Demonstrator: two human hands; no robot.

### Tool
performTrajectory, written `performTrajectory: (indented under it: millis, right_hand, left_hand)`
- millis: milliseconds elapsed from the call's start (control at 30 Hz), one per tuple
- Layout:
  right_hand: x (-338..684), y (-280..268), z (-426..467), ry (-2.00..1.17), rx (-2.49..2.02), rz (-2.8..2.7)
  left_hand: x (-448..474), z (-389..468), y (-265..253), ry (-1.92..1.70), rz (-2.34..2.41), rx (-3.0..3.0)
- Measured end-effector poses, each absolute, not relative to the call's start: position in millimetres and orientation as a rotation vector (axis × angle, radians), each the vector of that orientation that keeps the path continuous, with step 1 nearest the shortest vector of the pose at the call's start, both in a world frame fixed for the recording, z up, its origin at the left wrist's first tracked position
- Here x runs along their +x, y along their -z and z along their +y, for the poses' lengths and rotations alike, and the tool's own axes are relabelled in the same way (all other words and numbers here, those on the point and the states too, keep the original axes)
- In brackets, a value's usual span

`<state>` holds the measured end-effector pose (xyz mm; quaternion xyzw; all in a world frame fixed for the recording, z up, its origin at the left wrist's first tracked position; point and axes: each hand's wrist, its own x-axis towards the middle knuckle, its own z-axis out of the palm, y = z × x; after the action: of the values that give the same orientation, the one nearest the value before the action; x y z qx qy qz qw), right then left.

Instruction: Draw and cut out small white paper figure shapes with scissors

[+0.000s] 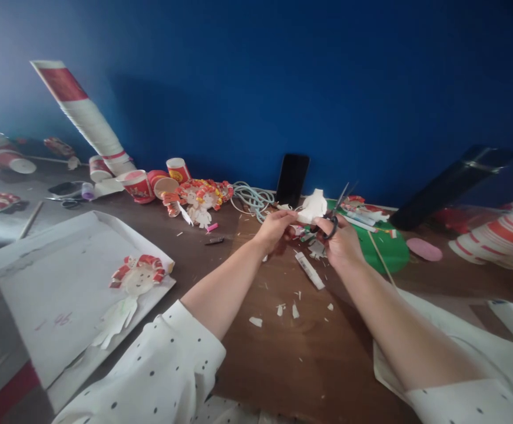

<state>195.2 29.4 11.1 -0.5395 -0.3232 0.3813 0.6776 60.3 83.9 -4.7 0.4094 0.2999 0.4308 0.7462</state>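
Near the middle of the head view, my left hand (277,229) pinches the lower left part of a white paper cutout (313,205). My right hand (342,240) is closed round the dark handles of a pair of scissors (332,224), whose blades point up and stand slightly apart. The blades are just right of the paper, and the right fingertips are close to its lower edge; whether they touch it I cannot tell. Below the hands lies a white tube (309,271), with paper scraps (295,310) scattered over the brown table (278,365).
Behind the hands a phone (292,179) leans on the blue wall, beside a coiled pale cable (251,197). Paper cups (136,185) and red-and-white paper figures stand left. A figure lies on a white sheet (79,253). A green disc (380,247) and stacked cups (495,238) are right.
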Motion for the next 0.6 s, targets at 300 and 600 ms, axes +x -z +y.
performTrajectory:
  millis: [300,600]
  right_hand:
    - [193,-10,30,-0.780,-1.187,-0.748]
    - [197,-6,29,-0.667,-1.266,-0.845]
  left_hand:
    - [67,74,0,-0.766,0.661,0.928]
    - [74,74,13,-0.912,0.664,1.083]
